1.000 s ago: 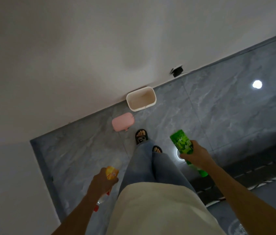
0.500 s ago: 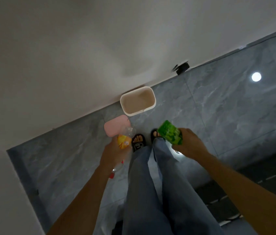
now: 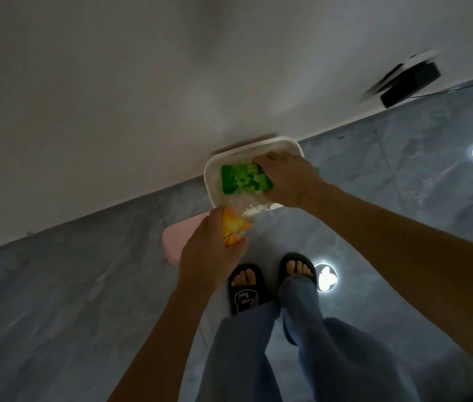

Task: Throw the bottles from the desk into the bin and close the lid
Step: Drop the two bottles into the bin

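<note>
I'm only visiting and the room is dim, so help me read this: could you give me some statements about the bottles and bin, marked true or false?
1. The right hand holds the green bottle over the open bin. True.
2. The left hand is empty. False: it holds the orange-labelled bottle.
3. The pink lid lies on the floor beside the bin. True.
4. The person is barefoot. False: they wear dark sandals.
</note>
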Action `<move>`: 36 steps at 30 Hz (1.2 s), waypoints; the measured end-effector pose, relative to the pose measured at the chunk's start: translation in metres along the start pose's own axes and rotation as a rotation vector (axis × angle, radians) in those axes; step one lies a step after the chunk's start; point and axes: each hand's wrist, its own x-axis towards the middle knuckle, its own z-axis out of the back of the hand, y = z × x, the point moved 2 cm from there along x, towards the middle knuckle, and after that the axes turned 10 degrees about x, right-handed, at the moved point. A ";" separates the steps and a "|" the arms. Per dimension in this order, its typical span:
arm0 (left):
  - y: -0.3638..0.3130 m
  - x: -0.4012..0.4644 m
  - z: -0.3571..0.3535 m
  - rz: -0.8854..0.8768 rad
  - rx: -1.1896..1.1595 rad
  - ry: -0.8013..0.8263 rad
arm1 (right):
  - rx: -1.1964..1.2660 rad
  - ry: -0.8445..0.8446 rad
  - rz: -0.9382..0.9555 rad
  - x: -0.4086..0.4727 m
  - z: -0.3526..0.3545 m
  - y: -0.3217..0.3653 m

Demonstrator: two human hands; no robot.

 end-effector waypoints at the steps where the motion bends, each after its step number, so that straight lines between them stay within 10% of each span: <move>1: 0.002 0.008 -0.008 -0.027 0.012 -0.025 | -0.033 0.008 0.025 0.012 -0.013 -0.003; 18: 0.028 0.057 -0.068 -0.102 0.051 -0.161 | -0.148 0.034 0.012 0.104 -0.123 -0.057; 36: -0.047 0.147 -0.051 -0.277 0.236 0.067 | 0.097 -0.114 0.124 -0.051 -0.088 -0.062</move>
